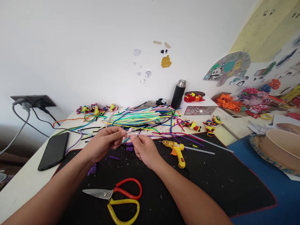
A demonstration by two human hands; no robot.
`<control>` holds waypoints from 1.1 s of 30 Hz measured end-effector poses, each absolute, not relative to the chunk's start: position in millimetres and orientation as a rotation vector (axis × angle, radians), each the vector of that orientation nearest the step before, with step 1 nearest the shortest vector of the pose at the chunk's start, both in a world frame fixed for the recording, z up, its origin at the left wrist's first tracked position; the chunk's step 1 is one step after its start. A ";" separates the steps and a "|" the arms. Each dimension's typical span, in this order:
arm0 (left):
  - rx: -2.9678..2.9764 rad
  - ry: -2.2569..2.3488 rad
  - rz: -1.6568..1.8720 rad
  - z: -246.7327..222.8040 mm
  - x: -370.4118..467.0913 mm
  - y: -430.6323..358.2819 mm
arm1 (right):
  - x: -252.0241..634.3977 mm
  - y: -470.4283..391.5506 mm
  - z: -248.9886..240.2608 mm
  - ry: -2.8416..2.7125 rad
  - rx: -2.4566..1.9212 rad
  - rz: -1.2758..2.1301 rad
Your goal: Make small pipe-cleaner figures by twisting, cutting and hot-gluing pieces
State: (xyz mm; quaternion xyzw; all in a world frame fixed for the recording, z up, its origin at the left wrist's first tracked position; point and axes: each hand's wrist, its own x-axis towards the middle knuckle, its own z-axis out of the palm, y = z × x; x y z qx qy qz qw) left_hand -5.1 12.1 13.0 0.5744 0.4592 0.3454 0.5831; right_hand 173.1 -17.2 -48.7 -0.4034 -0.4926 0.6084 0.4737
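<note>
My left hand and my right hand are raised close together above the black mat, fingertips nearly meeting. Between them is a small pale pink pipe cleaner piece, pinched at the left by thumb and forefinger. My right thumb presses on its other side; the fingers partly hide the piece. Just below the hands lie purple coiled pieces. Scissors with one red and one yellow handle rest nearer to me, blades slightly parted. To the right of my right hand lies a yellow glue gun with a clear glue stick in it.
A heap of colourful pipe cleaners spreads along the wall behind my hands. A phone lies at the left, a black thermos stands at the back. Small figures sit beyond the mat. Another person's hand shows at the right edge.
</note>
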 end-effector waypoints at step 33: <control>1.730 1.276 0.592 12.5 -8.2 16.8 | 167.5 -42.3 -41.2 -2.567 -0.927 0.698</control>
